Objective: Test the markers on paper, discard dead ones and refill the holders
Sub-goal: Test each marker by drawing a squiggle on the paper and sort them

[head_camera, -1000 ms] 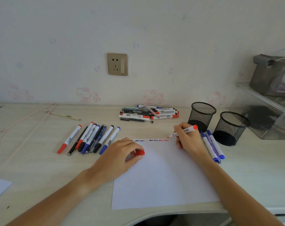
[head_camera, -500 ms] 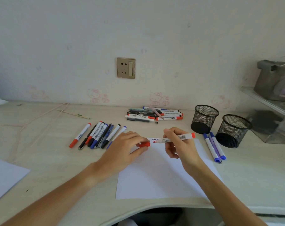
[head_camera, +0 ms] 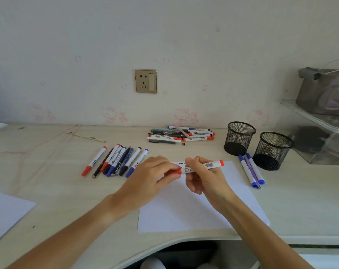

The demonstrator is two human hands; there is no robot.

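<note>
Fingers [head_camera: 192, 164] partly cover the red marker's [head_camera: 201, 167] barcode label [head_camera: 209, 165].

Head-worn camera looks forward and down, close over the desk [head_camera: 48, 171], facing the wall [head_camera: 164, 45].

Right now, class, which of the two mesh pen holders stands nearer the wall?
The left mesh holder, beside the marker pile; the right mesh holder sits closer to the desk edge.

The right hand [head_camera: 205, 178] has lifted the red marker [head_camera: 201, 167] off the paper [head_camera: 193, 210] and turned it sideways. The left hand [head_camera: 151, 177] has pushed the red cap [head_camera: 173, 172] onto its tip.
</note>
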